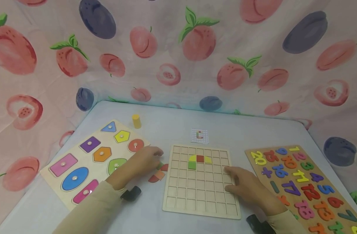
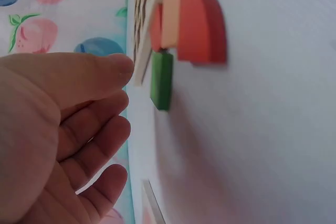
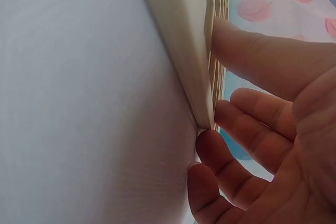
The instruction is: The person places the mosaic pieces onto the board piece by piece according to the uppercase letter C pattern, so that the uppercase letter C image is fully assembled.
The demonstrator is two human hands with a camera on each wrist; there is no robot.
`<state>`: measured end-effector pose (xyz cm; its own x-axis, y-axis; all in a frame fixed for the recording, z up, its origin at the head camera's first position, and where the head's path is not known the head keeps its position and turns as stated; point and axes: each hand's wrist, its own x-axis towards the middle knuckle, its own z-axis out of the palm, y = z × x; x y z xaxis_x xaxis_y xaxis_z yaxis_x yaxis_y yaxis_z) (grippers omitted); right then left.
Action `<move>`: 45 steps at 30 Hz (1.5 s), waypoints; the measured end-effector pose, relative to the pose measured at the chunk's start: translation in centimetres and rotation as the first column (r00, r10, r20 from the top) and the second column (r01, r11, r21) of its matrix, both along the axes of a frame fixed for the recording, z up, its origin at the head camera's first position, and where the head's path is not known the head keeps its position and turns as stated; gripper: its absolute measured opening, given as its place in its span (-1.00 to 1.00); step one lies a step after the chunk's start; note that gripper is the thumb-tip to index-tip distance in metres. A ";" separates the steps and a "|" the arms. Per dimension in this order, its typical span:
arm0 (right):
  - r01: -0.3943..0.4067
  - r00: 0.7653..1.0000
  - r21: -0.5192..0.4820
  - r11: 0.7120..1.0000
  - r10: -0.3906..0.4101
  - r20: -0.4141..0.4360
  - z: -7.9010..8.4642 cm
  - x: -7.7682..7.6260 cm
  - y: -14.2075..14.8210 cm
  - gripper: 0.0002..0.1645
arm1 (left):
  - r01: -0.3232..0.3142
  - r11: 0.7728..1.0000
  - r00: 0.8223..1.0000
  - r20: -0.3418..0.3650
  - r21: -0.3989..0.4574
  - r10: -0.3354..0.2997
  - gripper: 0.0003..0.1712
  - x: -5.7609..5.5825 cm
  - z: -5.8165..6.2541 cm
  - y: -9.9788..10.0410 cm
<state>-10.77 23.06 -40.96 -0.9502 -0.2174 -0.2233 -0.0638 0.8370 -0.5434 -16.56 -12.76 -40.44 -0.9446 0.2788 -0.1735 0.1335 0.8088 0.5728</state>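
My left hand [image 1: 143, 159] hovers over a few loose blocks, its fingers loosely bent and nothing between them. Among those blocks are a green block [image 2: 161, 81], an orange block [image 1: 159, 175] and red curved blocks [image 1: 153, 179]. A wooden grid board [image 1: 196, 191] lies in front of me. On its upper cells sit a red square block [image 1: 200, 158], yellow curved blocks [image 1: 193, 158] on both sides of it, and a green square block [image 1: 192, 165]. My right hand [image 1: 247, 185] touches the board's right edge, thumb and fingertips resting along it in the right wrist view.
A small pattern card [image 1: 199, 136] lies behind the grid board. To the left are a knobbed shape puzzle [image 1: 100, 170] and a yellow cylinder [image 1: 136, 121]. A number puzzle board [image 1: 269, 177] lies at the right. Fruit-printed cloth walls surround the white table.
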 end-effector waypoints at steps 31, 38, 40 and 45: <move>-0.008 1.000 0.006 1.000 0.009 -0.014 -0.1 0.0 0.0 -0.18 | 0.025 1.000 1.000 -0.018 -0.013 -0.025 -0.60 0.6 -1.4 -1.3; -0.015 1.000 0.010 1.000 0.015 -0.020 0.0 0.1 0.0 -0.18 | 0.025 1.000 0.999 -0.032 -0.015 -0.025 -0.58 0.6 -1.4 -1.7; -0.022 0.999 0.010 1.000 0.022 -0.025 0.0 0.1 0.1 -0.18 | 0.023 1.000 0.999 -0.038 -0.017 -0.023 -0.58 0.6 -1.4 -1.8; -0.028 0.999 0.014 1.000 0.028 -0.029 0.0 0.0 0.1 -0.18 | 0.016 1.000 0.999 -0.034 -0.020 -0.017 -0.56 0.7 -1.0 -2.0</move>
<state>-10.79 23.15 -40.98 -0.9501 -0.2408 -0.1984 -0.1029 0.8421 -0.5294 -15.90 -14.75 -41.46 -0.9452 0.2914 -0.1471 0.1662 0.8174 0.5515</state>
